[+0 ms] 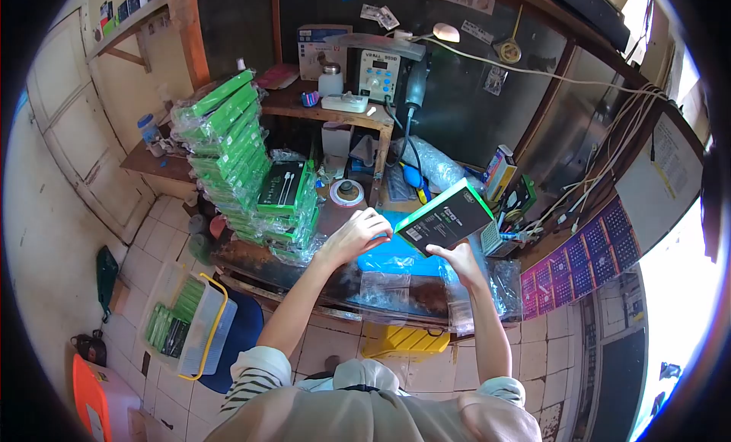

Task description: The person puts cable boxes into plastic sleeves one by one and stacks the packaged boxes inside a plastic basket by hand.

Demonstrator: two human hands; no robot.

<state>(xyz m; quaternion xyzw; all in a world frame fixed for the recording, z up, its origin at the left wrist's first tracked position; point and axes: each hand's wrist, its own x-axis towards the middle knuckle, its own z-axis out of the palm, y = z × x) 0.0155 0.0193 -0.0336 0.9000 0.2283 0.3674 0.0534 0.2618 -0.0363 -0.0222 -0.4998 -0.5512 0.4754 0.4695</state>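
My right hand (459,261) grips a black box with green edges (448,217) by its lower edge, thumb on the printed face. The box is tilted above a blue mat (403,259) on the desk. Just left of the box, my left hand (356,236) has its fingers curled together near the box's left corner; what they hold, if anything, is hidden. Clear plastic wrapping (384,287) lies at the desk's front edge. To the left rises a tall stack of green boxes in plastic (228,145), beside another black box picturing a cable (282,185).
A soldering station (379,75) stands on the raised shelf. Behind the mat lie a tape roll (346,192) and bubble wrap (434,164). Loose cables (601,160) hang at right. On the floor are a clear bin with green boxes (162,297) and a yellow crate (403,341).
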